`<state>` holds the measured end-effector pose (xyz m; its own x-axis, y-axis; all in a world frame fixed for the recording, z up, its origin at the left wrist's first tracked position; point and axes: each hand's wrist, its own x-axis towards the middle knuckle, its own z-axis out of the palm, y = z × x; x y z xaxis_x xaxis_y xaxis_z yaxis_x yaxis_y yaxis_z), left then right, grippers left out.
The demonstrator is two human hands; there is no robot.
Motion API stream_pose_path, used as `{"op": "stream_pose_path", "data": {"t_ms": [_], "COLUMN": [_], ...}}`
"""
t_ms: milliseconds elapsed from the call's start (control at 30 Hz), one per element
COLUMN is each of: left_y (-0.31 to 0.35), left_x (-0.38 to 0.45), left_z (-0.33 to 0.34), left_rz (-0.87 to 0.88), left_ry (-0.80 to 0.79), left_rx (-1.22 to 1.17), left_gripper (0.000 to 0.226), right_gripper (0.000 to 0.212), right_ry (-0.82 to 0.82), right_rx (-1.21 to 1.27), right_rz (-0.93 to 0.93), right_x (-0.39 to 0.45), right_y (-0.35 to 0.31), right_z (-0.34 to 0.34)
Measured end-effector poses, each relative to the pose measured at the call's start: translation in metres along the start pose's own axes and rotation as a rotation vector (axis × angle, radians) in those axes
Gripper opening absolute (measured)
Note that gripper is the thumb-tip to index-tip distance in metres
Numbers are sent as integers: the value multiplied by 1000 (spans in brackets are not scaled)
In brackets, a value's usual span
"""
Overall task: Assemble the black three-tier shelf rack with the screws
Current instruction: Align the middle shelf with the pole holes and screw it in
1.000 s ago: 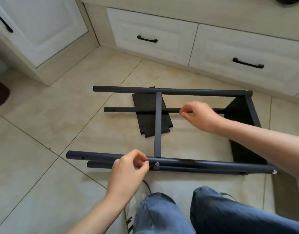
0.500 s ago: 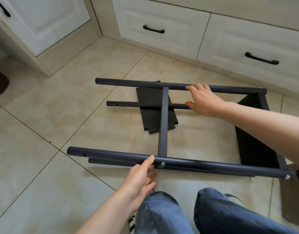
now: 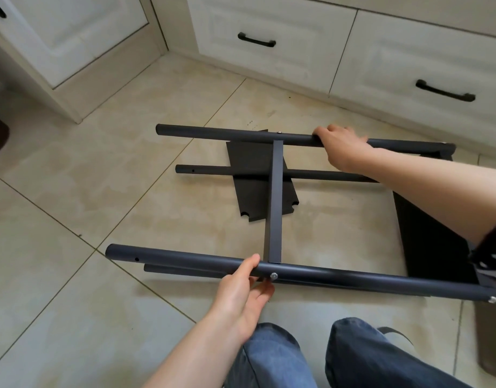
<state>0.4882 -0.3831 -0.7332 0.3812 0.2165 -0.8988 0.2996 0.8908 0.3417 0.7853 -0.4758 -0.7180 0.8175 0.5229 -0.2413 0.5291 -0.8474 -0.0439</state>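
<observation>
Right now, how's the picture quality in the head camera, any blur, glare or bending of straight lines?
Head view: soft, even daylight with only faint shadows on the floor tiles; wide-angle bowing in the near tube and the drawer fronts; mild sheen along the far tube, no hard glare; both hands look sharp, with no clear motion blur.

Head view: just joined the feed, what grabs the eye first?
The half-built black rack lies on its side on the tiled floor. The left hand grips its near pole; the right hand grips the far pole. A loose shelf panel lies beneath the crossbar.
</observation>
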Motion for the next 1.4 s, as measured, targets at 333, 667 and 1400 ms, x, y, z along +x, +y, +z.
{"op": "stream_pose_path", "data": {"t_ms": [333, 667, 1400], "left_y": [33, 78, 68], "left_x": [-23, -95, -129], "left_z": [11, 60, 164], "left_rz": [231, 516, 867], "left_ry": [4, -124, -446], "left_rx": [153, 243, 514], "left_gripper": [26, 18, 28], "right_gripper": [28, 33, 36], "right_ry": [137, 261, 354], "right_rx": [157, 398, 1086], "right_rz": [32, 188, 440], "right_x": [-14, -95, -279], "right_y": [23, 64, 157], "right_z": [-40, -124, -62]}}
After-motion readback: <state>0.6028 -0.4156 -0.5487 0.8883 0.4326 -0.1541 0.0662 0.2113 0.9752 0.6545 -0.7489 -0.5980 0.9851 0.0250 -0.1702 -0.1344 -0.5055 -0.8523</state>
